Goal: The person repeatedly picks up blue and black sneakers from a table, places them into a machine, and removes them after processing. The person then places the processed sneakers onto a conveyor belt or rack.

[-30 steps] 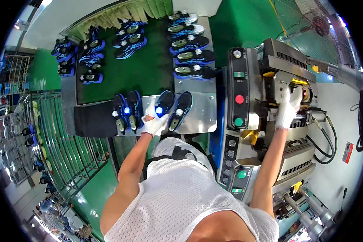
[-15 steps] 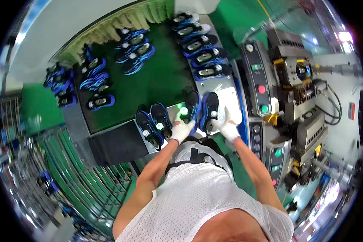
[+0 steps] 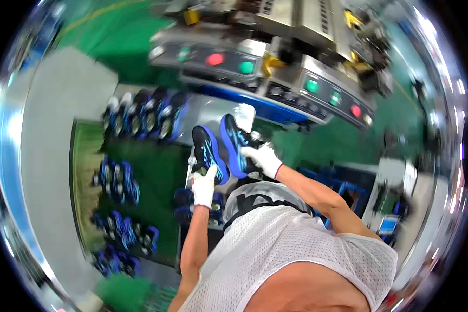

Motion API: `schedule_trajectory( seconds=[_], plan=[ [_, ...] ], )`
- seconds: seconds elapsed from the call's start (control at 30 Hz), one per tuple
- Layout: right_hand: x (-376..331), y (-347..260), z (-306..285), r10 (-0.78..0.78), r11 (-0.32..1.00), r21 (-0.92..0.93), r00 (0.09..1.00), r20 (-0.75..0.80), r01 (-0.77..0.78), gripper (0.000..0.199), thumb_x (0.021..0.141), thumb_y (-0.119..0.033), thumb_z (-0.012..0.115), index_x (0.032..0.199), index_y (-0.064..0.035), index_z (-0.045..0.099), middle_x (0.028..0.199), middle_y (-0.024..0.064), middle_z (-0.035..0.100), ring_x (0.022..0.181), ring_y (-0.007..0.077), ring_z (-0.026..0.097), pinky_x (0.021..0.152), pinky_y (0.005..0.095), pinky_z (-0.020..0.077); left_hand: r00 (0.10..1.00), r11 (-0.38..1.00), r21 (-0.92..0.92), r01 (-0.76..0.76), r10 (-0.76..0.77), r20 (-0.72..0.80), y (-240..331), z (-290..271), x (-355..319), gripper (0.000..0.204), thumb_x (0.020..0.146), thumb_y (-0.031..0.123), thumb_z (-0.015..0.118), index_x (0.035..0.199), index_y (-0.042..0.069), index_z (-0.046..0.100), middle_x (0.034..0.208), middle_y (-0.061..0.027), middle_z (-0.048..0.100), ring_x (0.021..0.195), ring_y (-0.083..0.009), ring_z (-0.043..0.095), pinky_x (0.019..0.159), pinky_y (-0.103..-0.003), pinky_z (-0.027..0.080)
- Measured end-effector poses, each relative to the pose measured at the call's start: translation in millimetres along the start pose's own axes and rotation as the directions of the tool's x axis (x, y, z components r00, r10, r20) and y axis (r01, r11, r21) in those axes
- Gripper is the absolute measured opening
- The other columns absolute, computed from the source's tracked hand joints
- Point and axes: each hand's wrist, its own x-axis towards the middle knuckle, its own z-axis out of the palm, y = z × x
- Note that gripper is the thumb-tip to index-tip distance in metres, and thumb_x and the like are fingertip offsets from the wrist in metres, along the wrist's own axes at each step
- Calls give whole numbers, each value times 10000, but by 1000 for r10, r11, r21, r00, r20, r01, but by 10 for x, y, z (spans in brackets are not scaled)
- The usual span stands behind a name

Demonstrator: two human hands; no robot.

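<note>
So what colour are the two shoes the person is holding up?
Both shoes, left and right, are black with bright blue soles and light-blue streaks, seen in the head view.

Motion blurs the machine [image 3: 296, 57]; shoe pairs [image 3: 117, 182] smear.

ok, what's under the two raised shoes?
Under the left shoe and right shoe, held in the gloved left hand and right hand: a shiny metal table. The rest is hidden.

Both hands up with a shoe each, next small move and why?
Probably carry the pair toward the machine panel: the left hand and right hand each grip a black-and-blue shoe, lifted off the green belt, with the view facing it.
</note>
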Motion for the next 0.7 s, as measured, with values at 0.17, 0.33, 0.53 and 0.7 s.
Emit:
schedule_trajectory(
  seconds=[0.17, 0.33, 0.53, 0.7],
  plan=[
    [-782, 439, -1032, 45, 962, 271, 950, -308, 42, 532, 743, -544, 830, 918, -50, 738, 738, 29, 654, 661, 125, 576, 603, 331, 474, 839, 858, 184, -479, 387, 382, 961, 759, -424, 782, 846, 514, 775, 1255, -131, 608, 1219, -286, 673, 1124, -402, 653, 1000, -464, 485],
    [-1527, 1500, -1878, 284, 819, 555, 740, -609, 143, 535, 760, -525, 845, 898, -20, 732, 757, 26, 675, 606, 128, 578, 542, 312, 463, 494, 740, 35, -672, 412, 766, 1628, 1758, -1226, 1016, 797, 563, 802, 1418, -152, 437, 1389, -319, 563, 1273, -405, 584, 1070, -450, 453],
    [-2892, 2451, -2689, 582, 559, 642, 303, -755, 525, 481, 786, -355, 873, 1081, -25, 684, 843, 36, 668, 684, 137, 592, 643, 319, 513, 98, 387, -48, -921, 349, 932, 2359, 3099, -2759, 1141, 790, 586, 792, 1546, -95, 275, 1482, -308, 477, 1354, -407, 513, 1152, -462, 375],
    [-3873, 3348, -3269, 664, 747, 619, -221, -714, 243, 901, 773, -449, 845, 1451, 17, 475, 1286, 247, 663, 1176, 338, 658, 1008, 416, 497, -257, 231, -337, -913, 317, 913, 2903, 4643, -4203, 888, 789, 421, 792, 1492, 26, 420, 1345, -221, 638, 1231, -361, 629, 1080, -441, 447]
  ],
)
